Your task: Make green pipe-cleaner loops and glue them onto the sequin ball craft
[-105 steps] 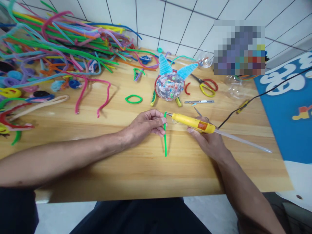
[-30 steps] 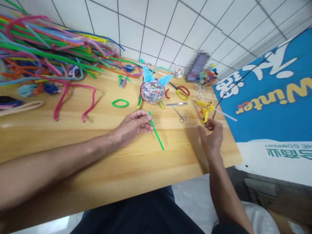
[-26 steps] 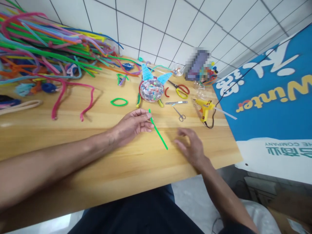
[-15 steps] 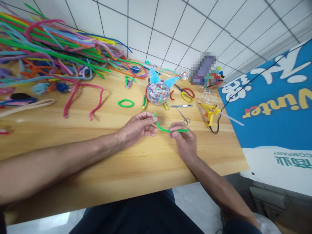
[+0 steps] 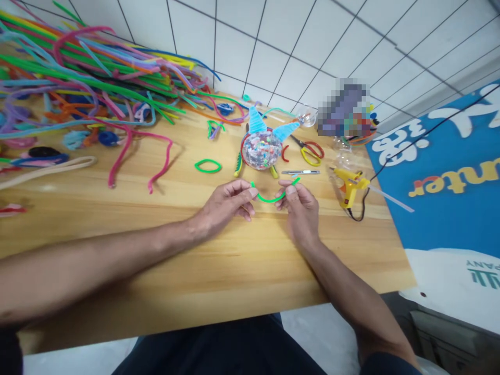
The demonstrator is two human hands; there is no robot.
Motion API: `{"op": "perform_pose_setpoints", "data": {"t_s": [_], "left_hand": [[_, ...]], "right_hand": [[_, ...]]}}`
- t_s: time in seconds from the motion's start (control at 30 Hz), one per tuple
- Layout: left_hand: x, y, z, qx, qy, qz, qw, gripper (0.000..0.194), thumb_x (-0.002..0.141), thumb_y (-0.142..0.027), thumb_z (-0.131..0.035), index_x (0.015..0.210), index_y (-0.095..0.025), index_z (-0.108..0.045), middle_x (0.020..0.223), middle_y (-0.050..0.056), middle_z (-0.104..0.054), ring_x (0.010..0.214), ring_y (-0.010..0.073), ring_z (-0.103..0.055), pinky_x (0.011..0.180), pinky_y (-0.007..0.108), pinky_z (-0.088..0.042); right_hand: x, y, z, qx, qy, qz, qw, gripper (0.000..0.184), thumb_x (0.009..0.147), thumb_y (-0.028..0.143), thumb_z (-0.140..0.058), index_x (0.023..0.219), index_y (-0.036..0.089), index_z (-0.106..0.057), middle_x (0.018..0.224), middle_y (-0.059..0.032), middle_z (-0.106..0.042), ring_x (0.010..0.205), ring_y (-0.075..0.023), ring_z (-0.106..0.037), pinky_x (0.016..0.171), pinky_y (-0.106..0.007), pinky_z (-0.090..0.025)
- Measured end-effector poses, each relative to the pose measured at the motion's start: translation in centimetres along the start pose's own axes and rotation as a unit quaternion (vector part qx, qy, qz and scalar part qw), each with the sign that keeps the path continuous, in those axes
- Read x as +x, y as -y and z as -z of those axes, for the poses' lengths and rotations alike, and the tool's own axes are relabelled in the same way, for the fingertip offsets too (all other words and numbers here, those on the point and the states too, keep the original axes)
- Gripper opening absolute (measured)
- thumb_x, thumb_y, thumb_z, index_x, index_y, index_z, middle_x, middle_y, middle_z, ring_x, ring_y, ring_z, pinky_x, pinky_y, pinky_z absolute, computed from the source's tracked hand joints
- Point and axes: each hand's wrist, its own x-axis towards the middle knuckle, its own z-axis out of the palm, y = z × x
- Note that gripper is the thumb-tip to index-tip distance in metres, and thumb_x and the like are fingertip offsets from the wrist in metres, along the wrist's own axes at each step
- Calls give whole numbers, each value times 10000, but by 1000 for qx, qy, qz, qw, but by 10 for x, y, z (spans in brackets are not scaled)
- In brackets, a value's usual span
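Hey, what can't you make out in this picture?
In the head view:
Green strip: pinched parts, hidden by the left hand and right hand.
Colourful pile: cut off by the left picture edge.
Blue banner: cut off by the right picture edge.
Purple object at the back: blurred by pixelation.

The green strip (image 5: pixel 269 201) looks matt — the table (image 5: pixel 242 276), smooth wood.

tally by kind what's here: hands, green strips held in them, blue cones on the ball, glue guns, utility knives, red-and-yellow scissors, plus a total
Left hand and right hand: 2
Held green strip: 1
Blue cones on the ball: 2
Glue gun: 1
Utility knife: 1
Red-and-yellow scissors: 1
Total: 8
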Motion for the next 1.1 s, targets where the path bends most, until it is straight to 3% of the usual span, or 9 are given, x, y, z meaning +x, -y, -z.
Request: {"op": "perform_pose_setpoints", "data": {"t_s": [0.13, 0.37, 0.5, 0.67, 0.83, 1.0, 1.1], "left_hand": [[-1, 1, 0, 3, -14, 8, 1000, 489, 685, -496, -1063, 875, -176, -746, 707, -12, -746, 633, 140, -736, 581, 227, -614], [-4, -2, -1, -79, -48, 22, 996, 510, 645, -369, -1104, 964, -165, -762, 900, 12, -834, 754, 165, -826, 627, 231, -672], [-6, -5, -2, -93, -37, 30, 995, 463, 698, -363, -1084, 970, -156, -771, 887, 12, -831, 740, 151, -822, 661, 231, -684], [-6, -3, -2, -96, -14, 26, 995, 468, 696, -395, -1089, 960, -151, -789, 844, 0, -817, 711, 137, -810, 649, 218, -681], [-4, -1, -2, -95, -9, 34, 995, 483, 693, -390, -1089, 976, -147, -782, 907, 23, -840, 725, 151, -822, 645, 231, -688], [-4, 1, -1, -64, -21, 42, 997, 466, 701, -398, -1073, 959, -146, -779, 953, 39, -850, 783, 174, -846, 674, 238, -691], [-4, 3, -1, -39, -22, 29, 999, 444, 708, -414, -1060, 934, -146, -787, 884, 24, -836, 728, 150, -816, 658, 228, -672]], "right_hand": [[-1, -9, 0, -5, 16, 1, 1000, 383, 968, 639, -765, 1001, 261, -815, 904, -2, -758, 686, -143, -669, 638, -309, -592], [-1, -13, -1, 78, -13, -19, 997, 391, 845, 550, -929, 1058, 280, -743, 754, 69, -707, 590, -118, -642, 560, -259, -561], [0, -12, -1, 94, -28, -26, 995, 424, 820, 539, -954, 1001, 285, -667, 723, 85, -703, 541, -105, -612, 516, -238, -541], [-2, -15, 0, 66, -35, -12, 997, 349, 891, 566, -885, 1047, 276, -770, 767, 49, -742, 576, -112, -635, 527, -251, -540], [-7, -10, -2, -12, -13, 47, 999, 223, 955, 481, -843, 1044, 277, -845, 835, 25, -775, 587, -109, -642, 559, -271, -562], [-8, -1, -7, -27, -15, 114, 993, 166, 903, 331, -902, 1009, 292, -780, 797, 61, -752, 574, -111, -655, 532, -249, -562], [-8, 5, -6, -92, 15, 142, 985, 94, 958, 297, -833, 1001, 280, -752, 807, 48, -769, 599, -130, -694, 560, -268, -586]]}}
